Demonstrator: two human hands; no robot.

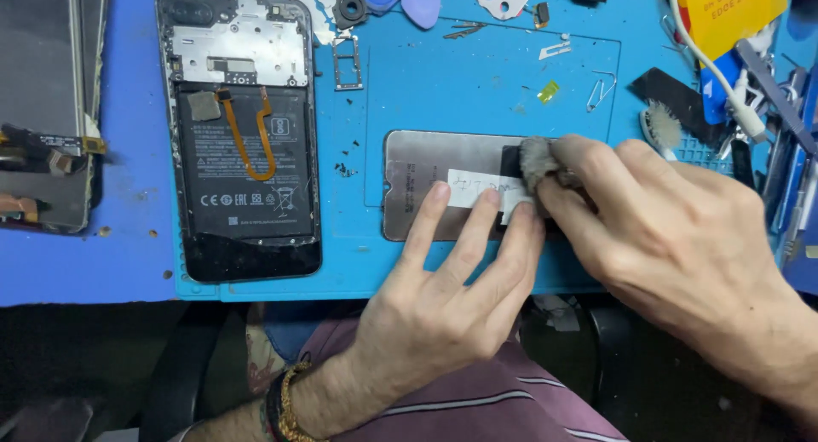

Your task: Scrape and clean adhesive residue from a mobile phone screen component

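A grey phone screen panel (417, 165) lies face down on the blue work mat (477, 84), with a white paper label (477, 189) stuck on its back. My left hand (452, 289) lies flat on the panel, three fingertips pressing on the label and the panel's near edge. My right hand (673, 229) pinches a small grey wad of cloth (537, 159) and holds it against the panel's right part, just above the label. The panel's right end is hidden under my right hand.
An opened phone (243, 135) with bare battery and orange flex cable lies at the mat's left. Another screen assembly (43, 110) sits at the far left. Picks (421, 3), a SIM tray (346, 63), small parts, a white cable (707, 63) and tools crowd the back and right.
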